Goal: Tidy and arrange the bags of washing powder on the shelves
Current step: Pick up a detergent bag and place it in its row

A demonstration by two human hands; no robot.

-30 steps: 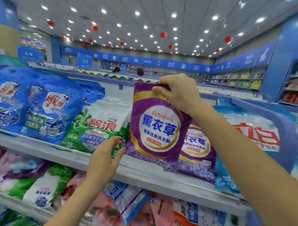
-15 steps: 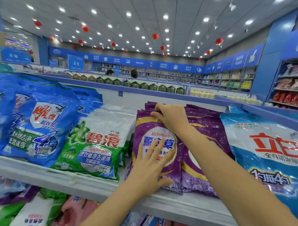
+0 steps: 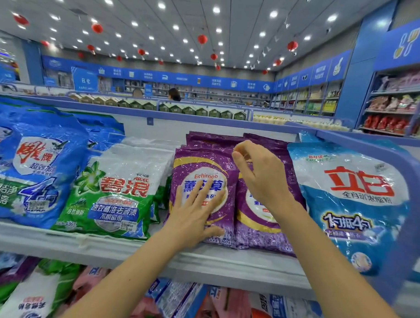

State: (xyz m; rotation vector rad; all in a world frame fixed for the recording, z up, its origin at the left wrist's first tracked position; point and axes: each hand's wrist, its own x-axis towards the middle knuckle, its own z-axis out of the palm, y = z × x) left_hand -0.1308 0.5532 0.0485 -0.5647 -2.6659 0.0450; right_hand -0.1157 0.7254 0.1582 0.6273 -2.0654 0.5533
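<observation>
A purple bag of washing powder [image 3: 204, 163] leans back on the top shelf [image 3: 129, 253], on a stack of purple bags. My left hand [image 3: 195, 213] lies flat on its lower front, fingers spread. A second stack of purple bags [image 3: 256, 222] stands just to its right. My right hand [image 3: 258, 174] hovers in front of both stacks, fingers loosely curled, holding nothing.
On the same shelf a green and white bag [image 3: 117, 191] and blue bags [image 3: 35, 167] stand to the left, a large blue and white bag [image 3: 350, 201] to the right. The lower shelf holds pink, green and white bags [image 3: 92, 295]. Other aisles fill the background.
The purple bag held up by its top in my right hand was set down on the stack. My left hand came to press on its front. My right hand let go and lifted off.
</observation>
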